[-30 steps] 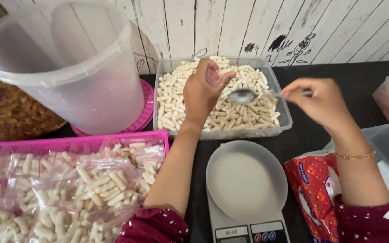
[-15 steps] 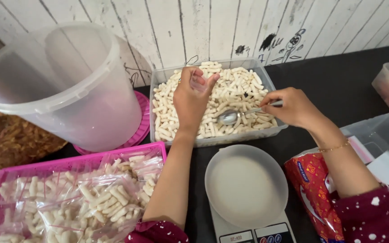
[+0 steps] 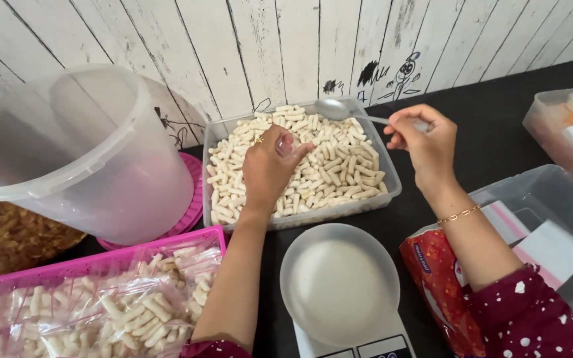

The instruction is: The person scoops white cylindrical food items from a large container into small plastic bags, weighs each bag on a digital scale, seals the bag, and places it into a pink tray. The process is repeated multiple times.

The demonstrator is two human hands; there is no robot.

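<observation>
Pink plastic fills the lower left of the frame: a basket (image 3: 67,268) holding clear bags of pale stick snacks (image 3: 127,311). At bottom centre a white scale (image 3: 349,345) carries a round pale bowl (image 3: 339,284), and beside it at lower right lies a red printed packet (image 3: 436,285). Further up, mid-frame, a clear tray (image 3: 215,142) of loose stick snacks (image 3: 339,169) sits on the black desk (image 3: 499,113). The left hand (image 3: 270,169) rests in the tray, its grip curled round something small (what, I cannot tell). The right hand (image 3: 426,146) pinches a metal spoon (image 3: 343,109), whose bowl hovers over the tray's far edge. A big translucent bucket (image 3: 74,159) stands at upper left on a pink lid (image 3: 190,212).
</observation>
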